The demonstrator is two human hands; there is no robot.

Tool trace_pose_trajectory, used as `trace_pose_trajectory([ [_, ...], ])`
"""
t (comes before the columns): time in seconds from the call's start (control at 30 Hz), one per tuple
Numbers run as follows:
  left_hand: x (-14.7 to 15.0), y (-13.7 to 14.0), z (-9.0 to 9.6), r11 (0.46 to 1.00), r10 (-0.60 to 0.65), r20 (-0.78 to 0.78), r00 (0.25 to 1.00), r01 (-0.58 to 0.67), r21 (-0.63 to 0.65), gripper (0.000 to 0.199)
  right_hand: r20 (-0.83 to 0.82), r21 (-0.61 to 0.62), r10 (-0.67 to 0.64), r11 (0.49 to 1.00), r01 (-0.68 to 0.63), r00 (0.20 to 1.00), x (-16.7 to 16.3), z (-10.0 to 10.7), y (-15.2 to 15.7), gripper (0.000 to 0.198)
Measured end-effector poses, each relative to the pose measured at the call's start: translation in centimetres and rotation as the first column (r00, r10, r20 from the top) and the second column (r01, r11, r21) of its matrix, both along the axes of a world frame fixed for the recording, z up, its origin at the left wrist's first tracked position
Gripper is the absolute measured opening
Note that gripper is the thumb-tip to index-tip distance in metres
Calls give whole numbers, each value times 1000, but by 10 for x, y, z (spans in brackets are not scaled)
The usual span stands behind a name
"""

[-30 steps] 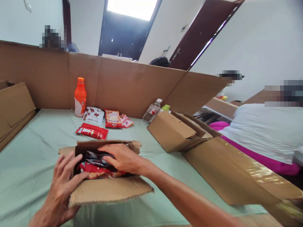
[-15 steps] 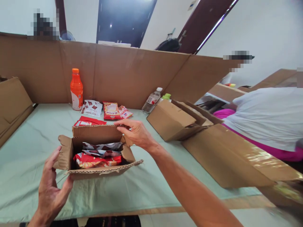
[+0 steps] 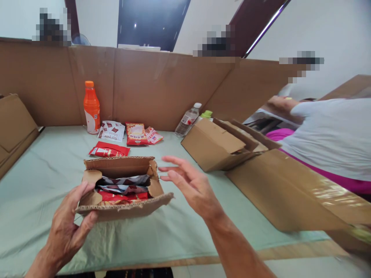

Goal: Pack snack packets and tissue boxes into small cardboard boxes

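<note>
A small cardboard box (image 3: 127, 214) stands on the cloth with its top flaps up on the near and far sides. Inside are silver-and-brown sachets (image 3: 127, 180) behind a red snack packet (image 3: 123, 197). My left hand (image 3: 68, 216) grips the box's near left corner, its fingers on the left flap (image 3: 92, 177), which leans inward, and its thumb against the near side. Just off the box's right end, my right hand (image 3: 188, 183) is empty, fingers spread and slightly blurred. A red packet (image 3: 108, 150) lies behind the box.
Along the cardboard partition (image 3: 139, 85) are an orange bottle (image 3: 92, 110), a white sachet (image 3: 111, 131), red packets (image 3: 136, 134) and a clear water bottle (image 3: 188, 120). Open cardboard boxes (image 3: 214, 144) stand to the right. Another person in a white shirt (image 3: 333, 135) is beyond them.
My right hand has let go of the far flap and moved right, its fingers spreading. My left hand has pushed the left flap inward. The right flap also leans further in.
</note>
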State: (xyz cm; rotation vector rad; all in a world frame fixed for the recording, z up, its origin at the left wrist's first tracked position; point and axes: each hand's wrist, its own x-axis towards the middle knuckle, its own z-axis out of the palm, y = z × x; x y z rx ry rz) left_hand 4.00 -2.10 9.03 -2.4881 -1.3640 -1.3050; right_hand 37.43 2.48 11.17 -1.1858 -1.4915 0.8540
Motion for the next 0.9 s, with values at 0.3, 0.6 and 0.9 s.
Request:
trace_pose_trajectory([
  [0.3, 19, 12, 0, 982, 183, 77, 980, -187, 41, 62, 202, 128, 68, 987, -95, 977, 1, 6, 4, 50],
  [0.6, 5, 23, -3, 999, 30, -101, 994, -33, -27, 50, 682, 289, 181, 823, -488, 709, -8, -13, 10, 60],
  [0.9, -14, 26, -7, 986, -147, -56, 988, 142, -86, 51, 796, 137, 244, 820, -556, 555, 2, -19, 12, 76],
])
